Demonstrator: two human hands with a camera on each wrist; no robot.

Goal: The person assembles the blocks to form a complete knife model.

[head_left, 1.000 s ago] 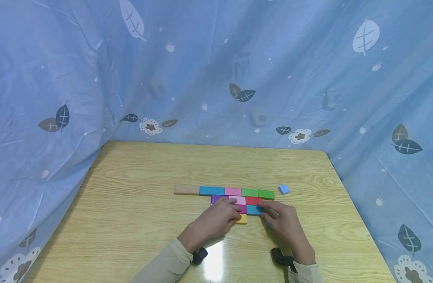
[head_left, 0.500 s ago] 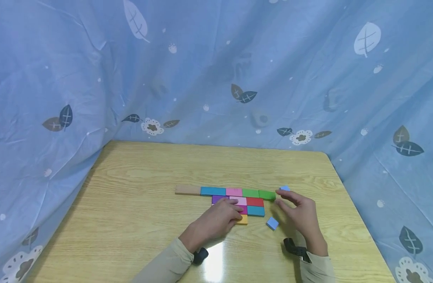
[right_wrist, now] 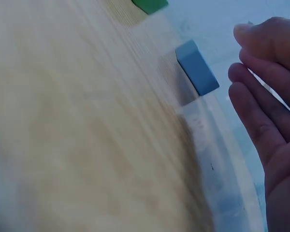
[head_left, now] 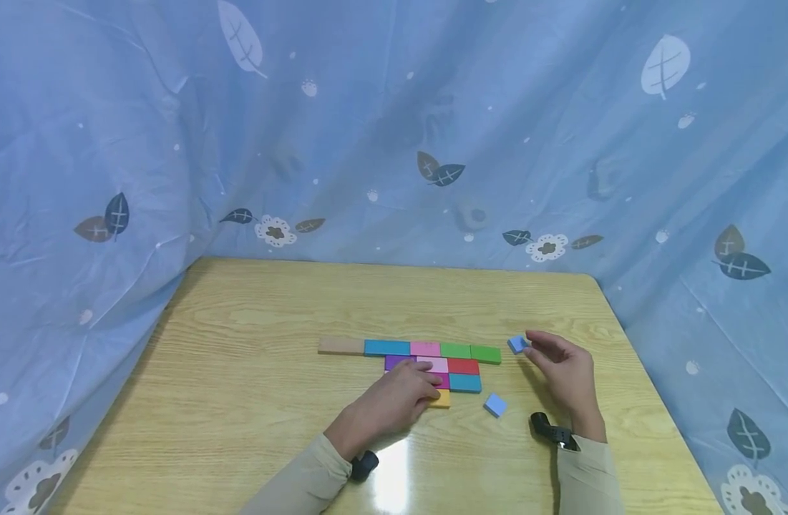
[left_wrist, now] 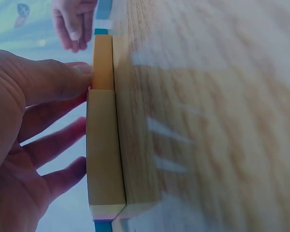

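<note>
My left hand (head_left: 394,399) rests on the stacked-up rows of coloured wooden blocks, its fingers spread over the pale pink block (head_left: 436,363), the magenta block and the orange block (head_left: 441,400). In the left wrist view the thumb lies against the orange block (left_wrist: 103,63), beside a longer tan block (left_wrist: 104,150). My right hand (head_left: 566,372) hovers at a small blue block (head_left: 517,345) on the right, thumb and fingers apart. The right wrist view shows this blue block (right_wrist: 197,68) a little away from the fingertips.
A second blue block (head_left: 495,405) lies loose nearer the person. The far row runs from a tan block (head_left: 341,346) through blue and pink to a green block (head_left: 486,354). Red (head_left: 463,367) and teal (head_left: 465,383) blocks end the shorter rows. A blue patterned curtain surrounds the table (head_left: 252,307).
My right hand has left the right end of the rows, passing the green block, and moved right and away to the far blue block. The left hand has stayed in place.
</note>
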